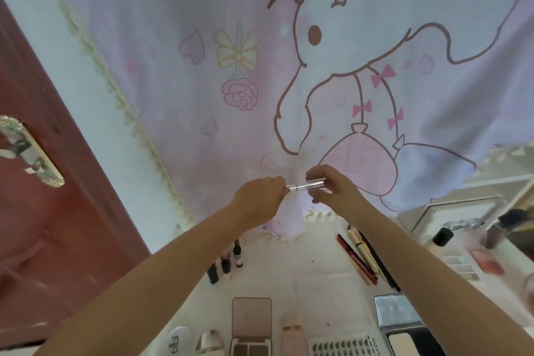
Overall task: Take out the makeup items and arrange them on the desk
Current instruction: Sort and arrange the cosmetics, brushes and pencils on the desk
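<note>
Landmark for positions: the silver tube (307,184), held level in the air above the far end of the desk (318,263), in front of the cartoon curtain (202,66).

Far left of the tube: red door (43,182) with a metal handle plate (31,150).

Below and left of the tube, on the desk: a short row of small dark bottles (225,260), upright. Further below, at the near edge: a white tube (177,339), a white cap-like item (211,341), an open compact (251,324) with lid up.

Left hand (260,196): fingers curled, pinching the left end of the tube. Right hand (332,185): fingers curled round the right end. Both grasp it; the tube spans the gap between them.

Below and right of the tube: a fan of pencils (364,257) lying on the desk. Near edge, right of the compact: a pale pink stick (293,332), a tray of false lashes (344,347), a mirrored case (396,312). Far right: blurred items, a black-capped bottle (442,237), a palette (462,267); details unreadable.

Step in hand (judgement): one item is out and being handled or checked before placing; much is already laid out.

Next move (judgement): lower the tube to a bare patch of desk, likely beside the pencils or bottles, aligned with that group, without knocking the upright bottles.
</note>
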A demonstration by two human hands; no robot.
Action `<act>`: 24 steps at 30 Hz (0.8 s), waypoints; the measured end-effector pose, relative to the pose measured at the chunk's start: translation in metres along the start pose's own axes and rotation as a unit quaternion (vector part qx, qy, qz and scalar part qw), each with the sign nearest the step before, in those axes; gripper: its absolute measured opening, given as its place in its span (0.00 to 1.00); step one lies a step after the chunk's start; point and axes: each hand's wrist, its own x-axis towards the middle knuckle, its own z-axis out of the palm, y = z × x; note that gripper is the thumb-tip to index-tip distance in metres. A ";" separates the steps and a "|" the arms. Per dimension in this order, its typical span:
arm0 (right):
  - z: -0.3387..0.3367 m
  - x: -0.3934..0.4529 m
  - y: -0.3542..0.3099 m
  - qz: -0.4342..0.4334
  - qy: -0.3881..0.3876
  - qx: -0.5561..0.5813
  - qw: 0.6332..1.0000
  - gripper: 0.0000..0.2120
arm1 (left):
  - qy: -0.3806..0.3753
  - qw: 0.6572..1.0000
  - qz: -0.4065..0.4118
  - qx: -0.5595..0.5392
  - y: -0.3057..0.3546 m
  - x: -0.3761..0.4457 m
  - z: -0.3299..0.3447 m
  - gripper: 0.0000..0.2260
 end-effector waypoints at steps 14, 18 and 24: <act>0.017 0.015 -0.021 0.105 -0.036 -0.009 0.994 0.05 | 0.066 0.998 0.021 0.011 -0.023 0.002 -0.005 0.13; 0.017 0.019 -0.022 0.062 -0.005 -0.099 0.993 0.12 | 0.076 0.993 0.060 0.072 -0.028 0.000 -0.005 0.15; 0.018 0.020 -0.025 -0.023 -0.007 -0.115 0.993 0.07 | 0.111 0.988 0.060 0.092 -0.028 -0.007 -0.017 0.13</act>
